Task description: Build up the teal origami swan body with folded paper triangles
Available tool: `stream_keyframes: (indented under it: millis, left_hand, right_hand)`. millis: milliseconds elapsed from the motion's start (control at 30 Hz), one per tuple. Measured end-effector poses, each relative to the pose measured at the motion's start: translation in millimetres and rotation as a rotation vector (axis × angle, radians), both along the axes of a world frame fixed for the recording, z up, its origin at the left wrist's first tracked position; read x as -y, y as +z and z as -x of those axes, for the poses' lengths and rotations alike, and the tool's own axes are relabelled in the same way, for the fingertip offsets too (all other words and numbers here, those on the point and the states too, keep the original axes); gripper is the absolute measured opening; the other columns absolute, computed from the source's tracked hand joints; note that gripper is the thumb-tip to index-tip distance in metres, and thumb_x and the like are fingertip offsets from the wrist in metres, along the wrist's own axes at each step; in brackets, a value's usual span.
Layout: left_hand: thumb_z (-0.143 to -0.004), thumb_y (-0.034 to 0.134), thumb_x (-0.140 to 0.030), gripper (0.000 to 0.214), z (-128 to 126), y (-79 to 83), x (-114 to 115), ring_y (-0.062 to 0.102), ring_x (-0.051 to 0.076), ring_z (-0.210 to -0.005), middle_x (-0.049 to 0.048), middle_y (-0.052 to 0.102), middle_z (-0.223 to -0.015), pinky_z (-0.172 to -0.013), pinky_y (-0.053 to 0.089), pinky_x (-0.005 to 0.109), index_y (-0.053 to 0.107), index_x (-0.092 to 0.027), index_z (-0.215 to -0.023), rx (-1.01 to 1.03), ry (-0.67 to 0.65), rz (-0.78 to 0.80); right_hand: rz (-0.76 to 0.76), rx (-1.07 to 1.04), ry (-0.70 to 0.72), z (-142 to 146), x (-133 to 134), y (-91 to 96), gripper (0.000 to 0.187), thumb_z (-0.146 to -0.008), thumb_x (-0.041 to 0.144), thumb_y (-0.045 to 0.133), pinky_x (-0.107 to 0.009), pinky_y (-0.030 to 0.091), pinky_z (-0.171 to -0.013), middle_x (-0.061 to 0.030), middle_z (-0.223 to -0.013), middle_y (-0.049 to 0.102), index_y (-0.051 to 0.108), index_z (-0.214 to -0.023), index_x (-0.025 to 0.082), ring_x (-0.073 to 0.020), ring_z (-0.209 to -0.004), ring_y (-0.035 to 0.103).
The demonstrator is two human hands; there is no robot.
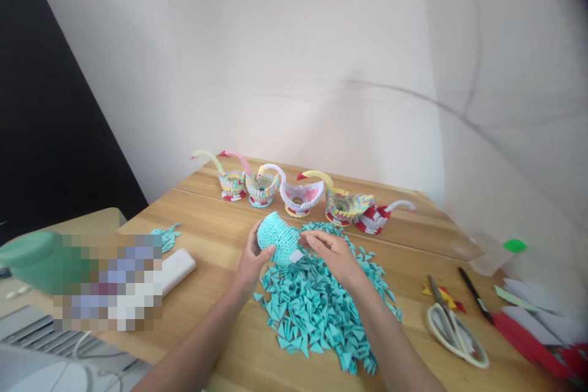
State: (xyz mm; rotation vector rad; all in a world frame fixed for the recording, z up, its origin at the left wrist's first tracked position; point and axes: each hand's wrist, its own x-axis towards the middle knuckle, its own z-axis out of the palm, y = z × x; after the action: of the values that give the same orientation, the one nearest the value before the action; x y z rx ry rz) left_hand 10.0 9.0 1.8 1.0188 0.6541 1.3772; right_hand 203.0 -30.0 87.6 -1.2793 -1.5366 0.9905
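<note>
My left hand (255, 255) is closed around a turquoise body of folded paper pieces (277, 237), with the thumb on its near side. The body is rounded and tilted, and its rows of small points face right. A small white piece (296, 256) sits at its lower right edge. Just right of the body, my right hand (331, 252) has its thumb and fingers drawn together in a pinch; what is between the fingertips is too small to make out. Beneath both hands spreads a large heap of turquoise folded paper triangles (316, 312).
Several paper swans (301, 196) stand in a row at the back. Scissors (452, 324), a black pen (475, 294) and red paper (528, 340) lie at the right. At the left are a white bar-shaped object (179, 269), a few turquoise pieces (169, 237) and a green object (37, 260).
</note>
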Motion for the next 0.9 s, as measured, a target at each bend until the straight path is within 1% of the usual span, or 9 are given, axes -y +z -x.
stream_keyframes:
  millis: [167, 267, 333, 467, 600, 667, 767, 900]
  left_hand:
    - [-0.072, 0.075, -0.04, 0.082, 0.1, 0.2, 0.8, 0.044, 0.031, -0.13, 0.0136, 0.047, -0.14, -0.106, 0.038, 0.043, 0.033, -0.021, -0.14, 0.001, -0.018, 0.009]
    - [-0.072, 0.074, -0.04, 0.08, 0.0, -0.7, 0.1, 0.045, 0.031, -0.129, 0.0142, 0.047, -0.14, -0.105, 0.039, 0.043, 0.034, -0.02, -0.139, -0.01, -0.02, -0.006]
    - [-0.07, 0.075, -0.04, 0.081, -0.4, -1.5, -0.9, 0.046, 0.031, -0.127, 0.0142, 0.049, -0.139, -0.104, 0.04, 0.042, 0.036, -0.019, -0.138, -0.024, -0.014, -0.024]
    - [-0.065, 0.079, -0.039, 0.085, -2.1, -3.0, -2.0, 0.047, 0.031, -0.126, 0.0137, 0.048, -0.139, -0.102, 0.042, 0.04, 0.037, -0.019, -0.136, -0.046, -0.021, -0.06]
    - [-0.064, 0.08, -0.037, 0.086, -3.4, -4.2, -0.7, 0.047, 0.031, -0.127, 0.013, 0.047, -0.14, -0.101, 0.044, 0.04, 0.036, -0.021, -0.137, -0.061, -0.044, -0.055]
    - [-0.065, 0.079, -0.035, 0.085, -3.7, -4.2, 0.4, 0.047, 0.031, -0.127, 0.0129, 0.047, -0.14, -0.101, 0.043, 0.04, 0.036, -0.021, -0.137, -0.067, -0.042, -0.055]
    - [-0.065, 0.079, -0.035, 0.083, -3.8, -2.7, 1.7, 0.047, 0.031, -0.127, 0.0128, 0.048, -0.139, -0.102, 0.043, 0.04, 0.038, -0.021, -0.136, -0.068, -0.019, -0.055]
    - [-0.064, 0.079, -0.035, 0.083, -4.5, 0.1, 2.4, 0.045, 0.031, -0.128, 0.0125, 0.049, -0.138, -0.104, 0.041, 0.041, 0.039, -0.021, -0.135, -0.049, -0.001, -0.041]
  right_hand:
    - [-0.006, 0.03, -0.007, 5.5, 0.8, 0.6, 0.036, -0.084, 0.048, 0.057, -0.036, 0.051, -0.084, -0.0083, -0.098, 0.073, 0.072, -0.098, 0.019, -0.0251, -0.093, 0.067]
    - [0.001, 0.005, 0.006, 6.6, 0.7, -2.8, 0.035, -0.082, 0.047, 0.06, -0.035, 0.051, -0.082, -0.0083, -0.097, 0.073, 0.071, -0.097, 0.018, -0.0247, -0.091, 0.066]
    - [0.016, -0.015, 0.008, 8.4, 0.4, -6.0, 0.035, -0.08, 0.046, 0.062, -0.034, 0.051, -0.079, -0.0077, -0.095, 0.073, 0.07, -0.098, 0.018, -0.024, -0.087, 0.067]
    - [0.043, -0.048, 0.007, 14.5, -0.6, -10.1, 0.035, -0.078, 0.047, 0.064, -0.034, 0.051, -0.072, -0.0027, -0.077, 0.069, 0.066, -0.098, 0.018, -0.0213, -0.071, 0.067]
    - [0.053, -0.089, -0.018, 20.8, -0.9, -10.2, 0.032, -0.075, 0.05, 0.066, -0.032, 0.051, -0.063, 0.0032, -0.065, 0.059, 0.062, -0.086, 0.02, -0.0188, -0.06, 0.064]
    - [0.054, -0.095, -0.018, 22.9, -0.7, -11.2, 0.031, -0.074, 0.05, 0.066, -0.031, 0.05, -0.061, 0.0045, -0.062, 0.055, 0.059, -0.08, 0.02, -0.0181, -0.059, 0.062]
    - [0.05, -0.103, -0.01, 24.8, -0.8, -15.1, 0.029, -0.077, 0.048, 0.065, -0.029, 0.049, -0.061, 0.0047, -0.062, 0.053, 0.056, -0.077, 0.02, -0.0175, -0.059, 0.062]
    - [0.031, -0.08, -0.025, 26.7, -2.1, -19.9, 0.026, -0.078, 0.045, 0.063, -0.03, 0.048, -0.061, 0.0044, -0.062, 0.053, 0.057, -0.079, 0.02, -0.0176, -0.061, 0.061]
